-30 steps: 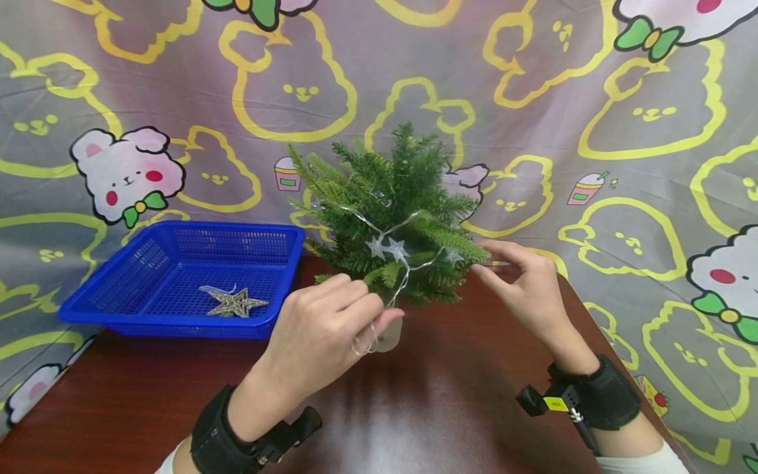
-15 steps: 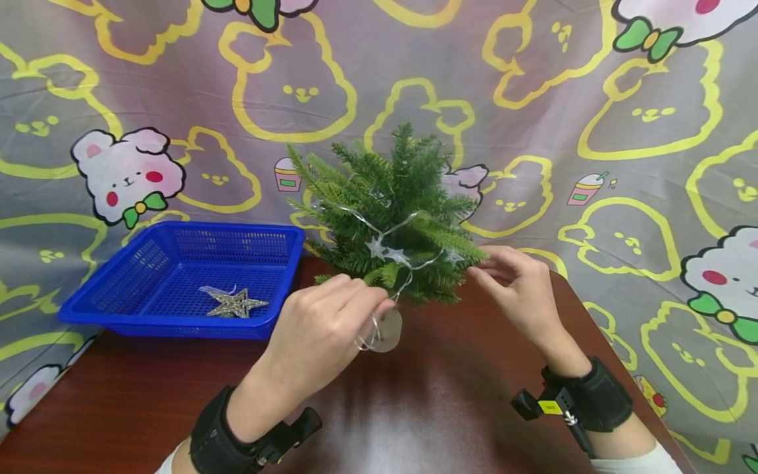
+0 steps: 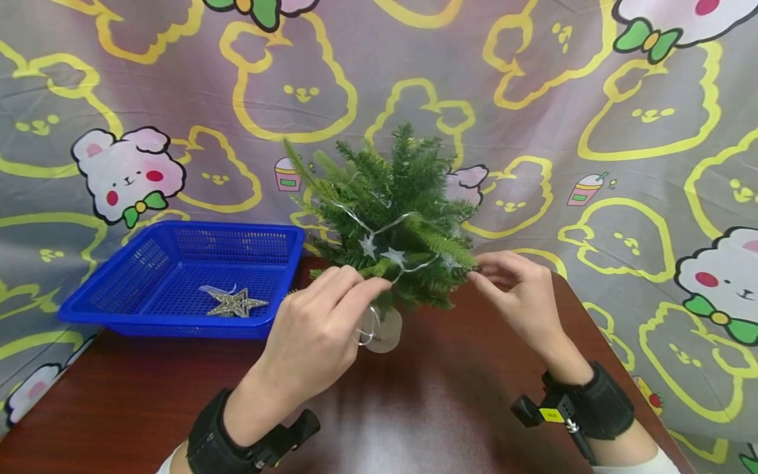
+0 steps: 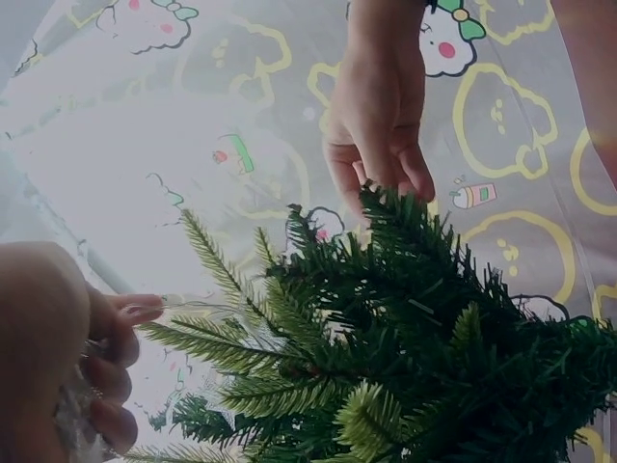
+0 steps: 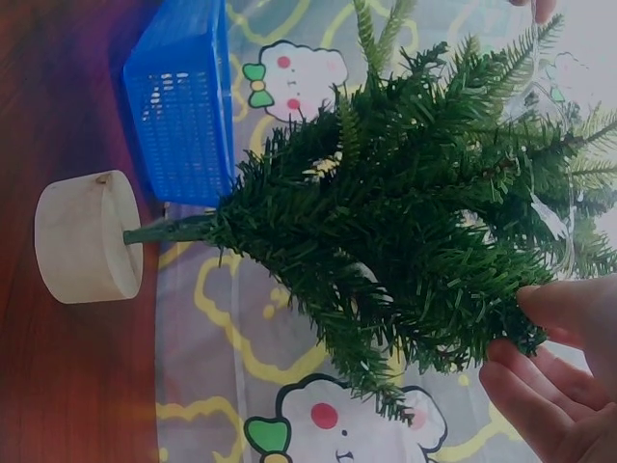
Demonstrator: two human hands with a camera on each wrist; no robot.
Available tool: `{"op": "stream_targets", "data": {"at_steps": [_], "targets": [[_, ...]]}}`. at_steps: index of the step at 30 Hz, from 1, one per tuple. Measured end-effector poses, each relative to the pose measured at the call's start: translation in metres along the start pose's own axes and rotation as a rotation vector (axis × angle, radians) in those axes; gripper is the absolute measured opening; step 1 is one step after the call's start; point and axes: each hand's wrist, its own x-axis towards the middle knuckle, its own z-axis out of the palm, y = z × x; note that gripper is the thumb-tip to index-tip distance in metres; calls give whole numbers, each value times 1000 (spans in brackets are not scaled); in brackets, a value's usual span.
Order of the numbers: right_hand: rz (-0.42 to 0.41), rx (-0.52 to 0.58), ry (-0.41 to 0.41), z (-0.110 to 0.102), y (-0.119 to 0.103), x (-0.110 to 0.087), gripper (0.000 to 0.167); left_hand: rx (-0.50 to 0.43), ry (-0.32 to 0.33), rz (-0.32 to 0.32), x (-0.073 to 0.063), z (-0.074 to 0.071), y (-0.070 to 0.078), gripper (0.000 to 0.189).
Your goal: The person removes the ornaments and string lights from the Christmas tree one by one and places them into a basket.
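A small artificial Christmas tree (image 3: 408, 191) stands on the table, its round pale wooden base (image 5: 82, 241) under the trunk. Draped across its front branches is a clear string of star lights (image 3: 395, 255). My left hand (image 3: 320, 322) pinches the string at the tree's lower front left, and loops of spare wire hang from the curled fingers. On the tree's right side, my right hand (image 3: 521, 289) pinches a green branch tip (image 5: 516, 333) between thumb and fingers. The far side of the string is hidden by branches.
A blue plastic basket (image 3: 177, 322) stands left of the tree, with a glittery gold star (image 3: 237, 303) in it. The dark wooden table (image 3: 450, 388) ends on the right near my forearm. A patterned cloth (image 3: 533, 79) hangs close behind.
My left hand has risen slightly, lifting the string beside the lower branches. My right hand has closed in on the branch tip, and the tree's branches have shifted slightly left.
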Motion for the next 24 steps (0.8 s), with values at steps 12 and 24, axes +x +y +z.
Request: {"op": "stream_targets", "data": {"at_steps": [12, 24], "targets": [[-33, 37, 7, -1, -12, -7, 23, 21, 133, 31, 0, 1, 1, 27], [-60, 36, -9, -1, -15, -11, 19, 183, 372, 108, 10, -1, 1, 16]]}}
